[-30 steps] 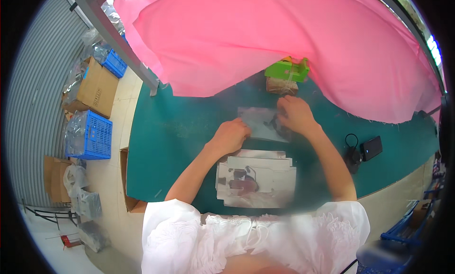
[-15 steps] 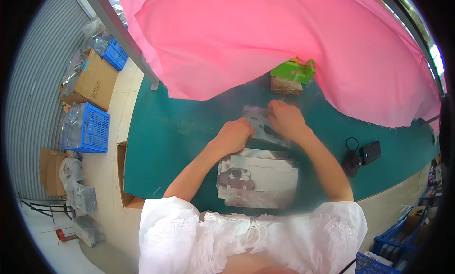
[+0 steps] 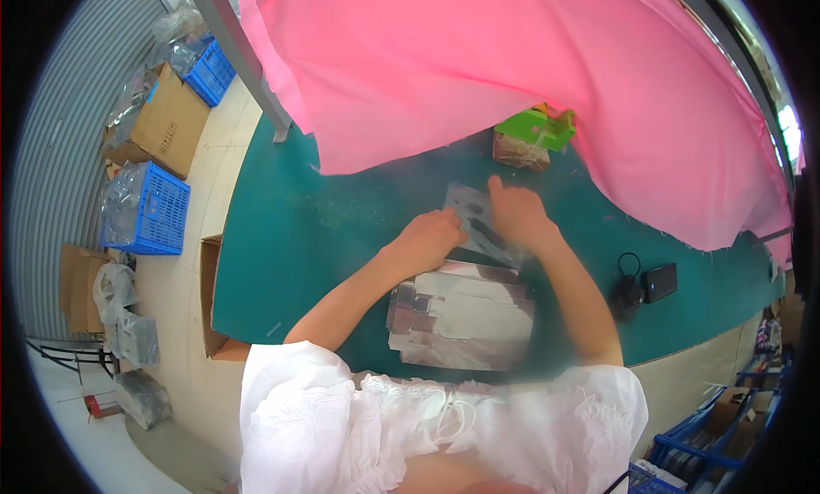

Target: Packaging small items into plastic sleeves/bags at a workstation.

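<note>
My left hand and my right hand both grip a small clear plastic bag with a dark part inside, held just above the green table. The left hand pinches the bag's left edge and the right hand holds its right side with the thumb raised. Right below my hands lies a stack of shiny silver bags, close to my body.
A big pink cloth hangs over the table's far side. A green holder on a brown block stands behind my hands. A black device with a cable lies at the right. Blue crates and cardboard boxes sit on the floor at the left.
My hands have drawn closer together on the small clear bag and shifted slightly left. The silver stack has not moved.
</note>
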